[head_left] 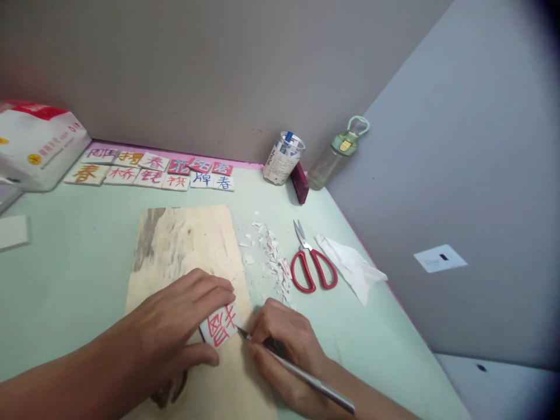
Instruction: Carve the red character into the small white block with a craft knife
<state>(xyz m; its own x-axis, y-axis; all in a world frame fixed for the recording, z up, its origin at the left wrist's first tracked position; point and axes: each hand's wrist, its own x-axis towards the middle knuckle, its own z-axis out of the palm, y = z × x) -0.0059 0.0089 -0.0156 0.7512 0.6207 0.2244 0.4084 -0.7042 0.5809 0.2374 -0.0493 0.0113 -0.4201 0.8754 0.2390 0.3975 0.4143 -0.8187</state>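
1. Left hand [184, 318] lies flat on the wooden board [184, 245], fingers and thumb clamped on a small white tile [220, 328] with a red character on it. Thumb runs along the tile's near edge, fingers cover its far-left side.
2. Right hand [286, 341] is closed in a pen grip on a thin metal craft knife [297, 370]. The blade tip sits at the tile's right edge; touching or just short of it, I cannot tell.
3. Key relation: the tile lies directly left of the right hand, under the fingertips of the left. The right hand holds the knife; the left only pins the tile.
4. Knife long axis runs diagonally: handle back towards the person's right, tip pointing up-left into the tile. Left thumb is just beside the line of the blade, a slip risk in my judgement.
5. Tile sits at the board's near-right part, tilted a bit clockwise, the board lying on the pale green counter [65, 274].
6. Just beyond the right hand: a strip of white chips [273, 259] on the counter beside the board's right edge. Further right: red scissors [312, 262], then a crumpled tissue [350, 265].
7. Well beyond both hands, by the wall: rows of finished character tiles [153, 169], a printed can [283, 157] and a clear bottle [336, 154].
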